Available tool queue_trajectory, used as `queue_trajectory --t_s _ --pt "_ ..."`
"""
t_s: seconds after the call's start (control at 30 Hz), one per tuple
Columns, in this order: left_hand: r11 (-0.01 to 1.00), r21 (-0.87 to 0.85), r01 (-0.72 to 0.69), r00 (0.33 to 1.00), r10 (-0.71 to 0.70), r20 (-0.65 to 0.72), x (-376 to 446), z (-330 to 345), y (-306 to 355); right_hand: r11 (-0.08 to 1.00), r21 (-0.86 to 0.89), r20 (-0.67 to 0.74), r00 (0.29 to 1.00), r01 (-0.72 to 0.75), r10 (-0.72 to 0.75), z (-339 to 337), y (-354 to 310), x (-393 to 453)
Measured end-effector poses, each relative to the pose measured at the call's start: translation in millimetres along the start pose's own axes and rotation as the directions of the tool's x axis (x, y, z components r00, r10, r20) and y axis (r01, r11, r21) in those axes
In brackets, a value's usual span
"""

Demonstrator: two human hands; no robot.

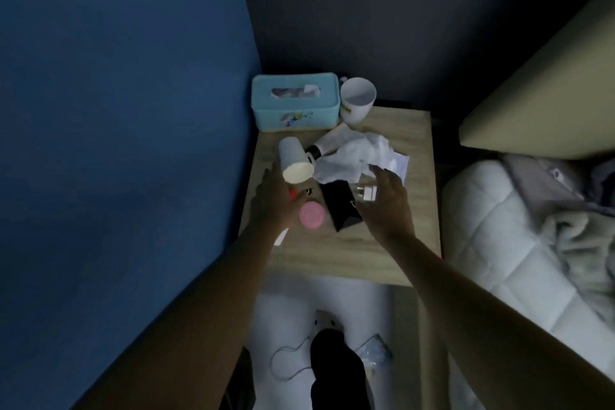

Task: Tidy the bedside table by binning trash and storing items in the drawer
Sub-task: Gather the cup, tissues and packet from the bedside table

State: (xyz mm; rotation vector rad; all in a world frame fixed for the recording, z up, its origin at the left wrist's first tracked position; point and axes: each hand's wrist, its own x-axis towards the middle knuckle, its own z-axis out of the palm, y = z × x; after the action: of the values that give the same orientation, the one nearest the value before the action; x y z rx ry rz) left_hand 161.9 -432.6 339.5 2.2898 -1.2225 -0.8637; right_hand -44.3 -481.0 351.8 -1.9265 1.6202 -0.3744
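Counter (349, 253): my left hand (278, 201), fingers spread, touches the tipped paper cup (294, 160); my right hand (387, 200), fingers loose and empty, hovers over the white charger plug (366, 193).

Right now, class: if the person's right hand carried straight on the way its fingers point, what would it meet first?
Probably the crumpled white tissue: the right hand points up-table just past the white plug adapter beneath it, though depth is unclear.
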Motion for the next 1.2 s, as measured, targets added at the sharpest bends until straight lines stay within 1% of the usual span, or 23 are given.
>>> queue_trajectory --t_s 0.1,0.2,0.27,0.33,0.4,0.53,0.67,0.77,0.83,0.93,0.97,1.07,1.1,1.13,1.17,1.2 --pt "0.991 0.077 -0.113 0.994 0.113 0.006 -60.2 -3.9 1.7 0.999 -0.008 -0.035 0.999 -0.037 0.037 0.2 6.0 -58.3" --pt "0.951 0.179 -0.251 0.967 0.255 0.000 -121.4 6.8 -10.7 0.995 -0.009 -0.018 0.994 -0.104 0.104 5.7 21.2 -121.2" --pt "0.927 0.213 -0.308 0.951 0.300 0.068 -158.5 22.5 -27.4 0.987 0.024 0.008 0.987 -0.162 0.162 13.5 39.1 -161.4" --pt "0.922 0.227 -0.315 0.945 0.285 0.159 -187.3 44.8 -50.1 0.975 0.025 0.027 0.975 -0.221 0.220 22.6 62.8 -197.6" --pt "0.913 0.260 -0.315 0.941 0.266 0.207 -207.0 69.5 -72.6 0.957 0.010 0.059 0.956 -0.290 0.289 33.0 92.6 -228.3" --pt "0.907 0.312 -0.284 0.939 0.196 0.283 -230.8 126.4 -120.0 0.892 -0.070 0.160 0.878 -0.446 0.451 68.6 159.5 -275.6" --pt "0.866 0.398 -0.304 0.913 0.145 0.382 -244.8 201.7 -181.6 0.807 -0.081 0.209 0.782 -0.584 0.587 131.7 229.8 -302.4" --pt "0.822 0.455 -0.343 0.885 0.120 0.450 -247.0 265.0 -233.2 0.734 -0.008 0.244 0.710 -0.679 0.660 193.5 282.5 -311.5" --pt "0.795 0.489 -0.360 0.870 0.096 0.484 -245.3 308.8 -267.2 0.697 0.041 0.271 0.679 -0.716 0.682 240.2 318.1 -313.4" --pt "0.752 0.563 -0.342 0.867 0.020 0.499 -241.0 366.9 -314.4 0.694 0.013 0.335 0.657 -0.720 0.676 304.6 367.1 -316.3" --pt "0.737 0.591 -0.330 0.867 -0.011 0.498 -237.8 383.7 -328.2 0.682 0.015 0.335 0.646 -0.731 0.686 323.9 383.0 -315.1" --pt "0.699 0.657 -0.283 0.869 -0.103 0.484 -227.9 421.4 -363.4 0.632 0.039 0.276 0.616 -0.774 0.738 361.1 410.5 -304.9" --pt "0.688 0.672 -0.273 0.871 -0.120 0.476 -225.7 429.7 -373.6 0.634 0.015 0.255 0.616 -0.773 0.745 370.0 417.7 -302.1" --pt "0.673 0.687 -0.273 0.875 -0.123 0.468 -224.7 436.3 -382.4 0.622 -0.003 0.250 0.601 -0.783 0.759 374.7 420.1 -299.2" --pt "0.653 0.703 -0.282 0.883 -0.110 0.456 -223.6 441.7 -389.8 0.587 0.038 0.235 0.578 -0.809 0.781 380.2 424.1 -296.3" --pt "0.636 0.714 -0.291 0.894 -0.085 0.439 -222.2 446.0 -396.1 0.540 0.145 0.212 0.560 -0.829 0.801 381.7 425.4 -297.1"
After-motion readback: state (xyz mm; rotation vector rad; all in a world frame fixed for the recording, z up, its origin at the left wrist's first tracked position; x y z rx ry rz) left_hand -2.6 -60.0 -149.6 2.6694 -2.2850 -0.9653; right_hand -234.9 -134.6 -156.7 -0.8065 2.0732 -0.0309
